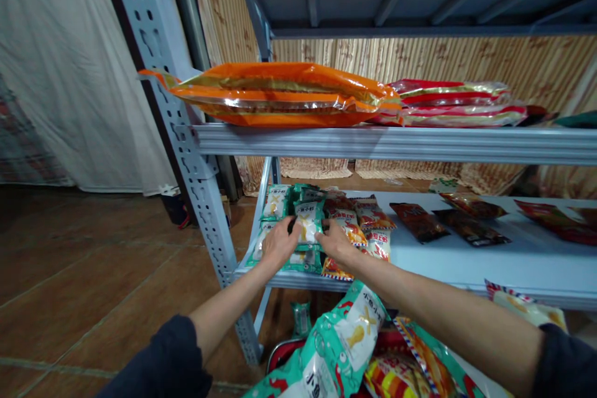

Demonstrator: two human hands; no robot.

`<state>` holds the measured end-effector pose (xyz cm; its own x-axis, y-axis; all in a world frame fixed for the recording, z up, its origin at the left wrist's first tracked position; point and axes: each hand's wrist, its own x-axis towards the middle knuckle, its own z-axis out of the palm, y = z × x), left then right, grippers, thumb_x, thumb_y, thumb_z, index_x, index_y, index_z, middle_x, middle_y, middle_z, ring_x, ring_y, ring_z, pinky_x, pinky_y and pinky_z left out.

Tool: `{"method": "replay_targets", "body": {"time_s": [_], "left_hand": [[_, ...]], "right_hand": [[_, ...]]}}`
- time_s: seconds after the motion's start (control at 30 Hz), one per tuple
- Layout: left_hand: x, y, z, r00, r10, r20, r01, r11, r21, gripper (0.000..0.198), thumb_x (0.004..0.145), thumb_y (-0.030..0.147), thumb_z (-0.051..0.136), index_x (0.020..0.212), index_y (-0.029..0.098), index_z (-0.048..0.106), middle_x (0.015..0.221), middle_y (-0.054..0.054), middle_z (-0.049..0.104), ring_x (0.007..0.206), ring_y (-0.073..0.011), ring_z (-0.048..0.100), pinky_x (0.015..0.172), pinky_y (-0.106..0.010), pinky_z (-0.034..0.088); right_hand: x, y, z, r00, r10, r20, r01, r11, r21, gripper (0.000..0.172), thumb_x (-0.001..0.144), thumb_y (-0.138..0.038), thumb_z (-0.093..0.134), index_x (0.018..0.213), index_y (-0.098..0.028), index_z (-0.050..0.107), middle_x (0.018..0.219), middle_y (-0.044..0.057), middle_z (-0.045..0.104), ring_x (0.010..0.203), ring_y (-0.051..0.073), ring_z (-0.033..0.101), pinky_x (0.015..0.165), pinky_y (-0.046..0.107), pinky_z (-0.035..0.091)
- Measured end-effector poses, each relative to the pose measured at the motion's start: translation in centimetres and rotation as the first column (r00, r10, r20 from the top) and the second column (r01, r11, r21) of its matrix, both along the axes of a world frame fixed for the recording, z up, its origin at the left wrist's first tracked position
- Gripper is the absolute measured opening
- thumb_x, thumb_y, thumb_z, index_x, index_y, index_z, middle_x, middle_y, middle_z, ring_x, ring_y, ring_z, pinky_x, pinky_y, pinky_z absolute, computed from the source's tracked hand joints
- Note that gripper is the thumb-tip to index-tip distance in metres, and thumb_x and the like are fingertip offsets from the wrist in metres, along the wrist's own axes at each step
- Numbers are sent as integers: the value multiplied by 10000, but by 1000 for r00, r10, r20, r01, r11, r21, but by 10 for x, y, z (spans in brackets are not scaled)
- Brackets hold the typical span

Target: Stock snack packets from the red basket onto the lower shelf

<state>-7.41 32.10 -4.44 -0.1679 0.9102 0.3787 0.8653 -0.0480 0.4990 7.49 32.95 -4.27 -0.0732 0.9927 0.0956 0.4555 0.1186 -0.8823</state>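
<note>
On the lower shelf, a green-and-white snack bag (pixel 308 224) sits between my two hands, upper side facing me. My left hand (pixel 281 241) grips its left edge with fingers bent round it. From the other side, my right hand (pixel 336 241) holds the right edge, thumb toward the front. More green snack bags (pixel 276 200) lie around and under it at the shelf's left end. Just right of my right hand are orange-and-white snack bags (pixel 373 214), stacked close against the green ones.
Brown packets (pixel 420 221) lie farther right on the lower shelf (pixel 448 264). Orange bags (pixel 289 96) rest on the shelf above, behind its front beam (pixel 373 142). A perforated upright (pixel 186 155) stands left. Below, a red container (pixel 282 351) holds large green bags (pixel 338 342).
</note>
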Motion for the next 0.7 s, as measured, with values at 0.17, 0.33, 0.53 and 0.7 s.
{"method": "replay_targets", "body": {"time_s": [0.17, 0.33, 0.53, 0.7], "left_hand": [[8, -15, -15, 995, -28, 95, 26, 1000, 13, 511, 831, 466, 407, 1260, 193, 450, 1128, -102, 612, 953, -233, 594, 802, -348, 440], [11, -14, -13, 980, -74, 184, 40, 982, 185, 510, 803, 395, 491, 1268, 192, 441, 1150, -107, 576, 982, -226, 569, 832, -363, 447], [6, -15, -25, 957, -171, 233, 103, 955, 278, 478, 793, 353, 518, 1239, 185, 476, 999, -79, 567, 862, -182, 562, 796, -348, 472], [1, -13, -38, 943, -202, 265, 115, 944, 310, 398, 804, 331, 504, 1163, 161, 531, 903, -67, 548, 811, -166, 557, 767, -338, 489]], "right_hand": [[-2, -11, 10, 987, 33, 160, -32, 999, -13, 553, 736, -237, 532, 1261, -122, 406, 1130, 149, 593, 1004, 231, 582, 849, 321, 436], [-2, -16, 20, 932, 68, 356, -92, 994, 52, 517, 749, -266, 523, 1228, -91, 440, 1170, 186, 572, 1076, 266, 551, 883, 332, 413], [4, -21, 35, 832, 9, 555, -113, 982, 153, 418, 773, -309, 472, 1128, -93, 521, 1046, 181, 630, 984, 286, 592, 800, 357, 439], [10, -16, 40, 830, -70, 553, -182, 903, 388, 416, 807, -256, 434, 1209, -166, 493, 1172, 114, 586, 1093, 223, 529, 905, 316, 391]]}}
